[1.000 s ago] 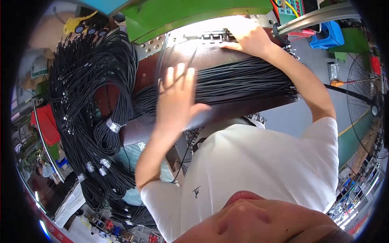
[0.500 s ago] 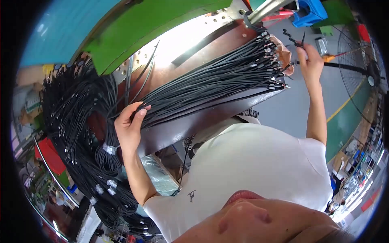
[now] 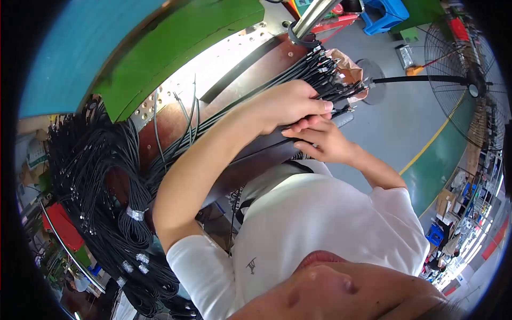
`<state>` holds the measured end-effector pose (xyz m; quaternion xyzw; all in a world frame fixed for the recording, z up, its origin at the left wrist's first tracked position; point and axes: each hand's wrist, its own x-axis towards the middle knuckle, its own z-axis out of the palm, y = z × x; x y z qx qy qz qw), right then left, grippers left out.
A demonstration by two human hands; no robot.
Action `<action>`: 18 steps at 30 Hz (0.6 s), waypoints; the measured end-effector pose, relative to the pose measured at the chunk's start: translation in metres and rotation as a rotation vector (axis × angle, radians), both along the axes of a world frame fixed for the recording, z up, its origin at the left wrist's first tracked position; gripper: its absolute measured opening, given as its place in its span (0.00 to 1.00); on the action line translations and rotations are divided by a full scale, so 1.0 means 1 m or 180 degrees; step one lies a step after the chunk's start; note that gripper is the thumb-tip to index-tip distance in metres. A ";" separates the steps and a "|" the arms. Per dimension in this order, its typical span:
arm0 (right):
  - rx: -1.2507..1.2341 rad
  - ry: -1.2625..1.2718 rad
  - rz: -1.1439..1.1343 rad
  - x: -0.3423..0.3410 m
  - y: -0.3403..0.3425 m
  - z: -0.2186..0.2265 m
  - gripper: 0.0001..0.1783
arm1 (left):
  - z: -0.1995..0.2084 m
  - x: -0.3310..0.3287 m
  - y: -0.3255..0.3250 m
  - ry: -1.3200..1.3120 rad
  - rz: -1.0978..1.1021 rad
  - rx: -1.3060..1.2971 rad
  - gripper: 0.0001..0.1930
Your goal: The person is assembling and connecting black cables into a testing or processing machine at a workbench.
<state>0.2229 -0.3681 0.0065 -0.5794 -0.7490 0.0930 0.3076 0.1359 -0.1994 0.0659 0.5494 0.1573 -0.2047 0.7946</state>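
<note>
A bundle of black cables (image 3: 241, 101) stretches across the brown work table, metal-tipped connectors at its right end. My left hand (image 3: 293, 106) reaches over to that end, its fingers curled round some of the cables. Just below it, my right hand (image 3: 330, 141) meets the left fingers; its fingers are stretched out and the thumb stands apart. My left hand and forearm hide part of the bundle, and whatever lies between the two hands does not show.
A large heap of coiled black cables (image 3: 80, 165) hangs at the table's left side. Above the table lies a green panel (image 3: 176, 48). A metal post (image 3: 316, 18) rises at the back. A black fan (image 3: 453, 80) and a blue stool (image 3: 385, 16) stand on the right.
My left hand has left the bundle's left part and moved right to the connector end. My right hand has come down and left to meet it; the thin dark item it held no longer shows.
</note>
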 end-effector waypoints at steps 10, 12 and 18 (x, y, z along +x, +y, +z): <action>-0.1186 0.4411 -0.0405 0.006 0.069 0.056 0.29 | -0.019 -0.065 -0.070 -0.0827 0.2179 0.0760 0.17; -0.1795 0.4764 -0.0101 -0.017 0.080 0.051 0.24 | -0.025 -0.075 -0.074 -0.0711 0.2570 0.0666 0.18; -0.2211 0.3009 0.1233 -0.028 0.108 0.044 0.30 | -0.039 -0.112 -0.073 -0.0918 0.3600 0.0431 0.16</action>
